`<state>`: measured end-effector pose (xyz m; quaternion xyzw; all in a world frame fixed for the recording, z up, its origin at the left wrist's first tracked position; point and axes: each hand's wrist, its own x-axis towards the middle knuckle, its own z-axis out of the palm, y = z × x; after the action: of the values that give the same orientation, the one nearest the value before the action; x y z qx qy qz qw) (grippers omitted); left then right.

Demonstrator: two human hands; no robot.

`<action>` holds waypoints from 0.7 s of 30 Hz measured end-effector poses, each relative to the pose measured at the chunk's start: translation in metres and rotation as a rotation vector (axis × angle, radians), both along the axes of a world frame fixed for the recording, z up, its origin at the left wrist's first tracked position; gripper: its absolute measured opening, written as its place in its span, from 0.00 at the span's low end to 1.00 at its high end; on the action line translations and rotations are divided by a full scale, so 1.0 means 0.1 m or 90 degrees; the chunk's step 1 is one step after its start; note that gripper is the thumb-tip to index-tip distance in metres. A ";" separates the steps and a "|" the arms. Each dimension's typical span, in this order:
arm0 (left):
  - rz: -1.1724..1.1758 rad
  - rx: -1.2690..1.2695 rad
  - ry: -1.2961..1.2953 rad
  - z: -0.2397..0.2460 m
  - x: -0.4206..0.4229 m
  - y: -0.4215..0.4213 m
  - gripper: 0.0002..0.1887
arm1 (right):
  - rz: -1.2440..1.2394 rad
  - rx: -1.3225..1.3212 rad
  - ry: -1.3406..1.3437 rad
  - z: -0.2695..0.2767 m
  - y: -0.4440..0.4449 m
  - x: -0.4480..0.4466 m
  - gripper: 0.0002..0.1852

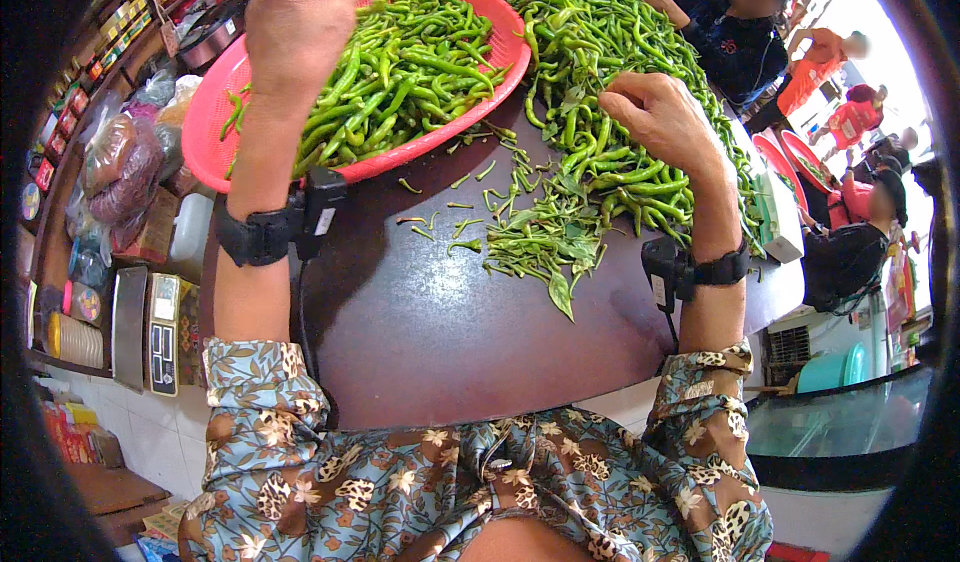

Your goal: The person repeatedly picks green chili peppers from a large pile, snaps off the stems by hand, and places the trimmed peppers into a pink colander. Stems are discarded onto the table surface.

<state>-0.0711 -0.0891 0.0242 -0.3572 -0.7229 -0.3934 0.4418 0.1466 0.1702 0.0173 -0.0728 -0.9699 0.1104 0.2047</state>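
Above the left part of a red plastic basket [420,158], my left hand [304,26] is raised, with a bit of green, seemingly a pepper, between its fingertips at the top edge. Green chili peppers [397,86] fill the basket. On the dark tabletop [465,352], a large heap of green peppers [622,37] spreads to the right. My right hand [652,119] is over the near side of this heap, fingers curled; whether it holds a pepper cannot be seen. A small pile of stems and leaves [547,232] lies in front of the heap.
A person in a dark shirt [739,37] reaches into the heap's far side. A white box [776,217] stands at the table's right edge. Bagged goods [124,164] and a scale [163,337] are at left. More people and red baskets [806,161] are at right.
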 end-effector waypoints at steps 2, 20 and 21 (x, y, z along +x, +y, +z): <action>0.064 -0.005 -0.011 0.03 -0.13 -0.12 0.10 | -0.022 0.011 -0.039 0.01 0.10 0.02 0.16; -0.298 -0.259 -0.163 -0.04 0.50 0.25 0.09 | -0.208 0.038 -0.050 0.00 0.78 0.19 0.14; -0.307 -0.278 -0.154 -0.04 0.53 0.24 0.09 | -0.225 0.036 -0.066 -0.01 0.82 0.19 0.13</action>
<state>-0.0185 -0.0649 0.0203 -0.5548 -0.7316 -0.3622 0.1604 0.1657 0.2524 0.0161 -0.2419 -0.9539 0.0412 0.1729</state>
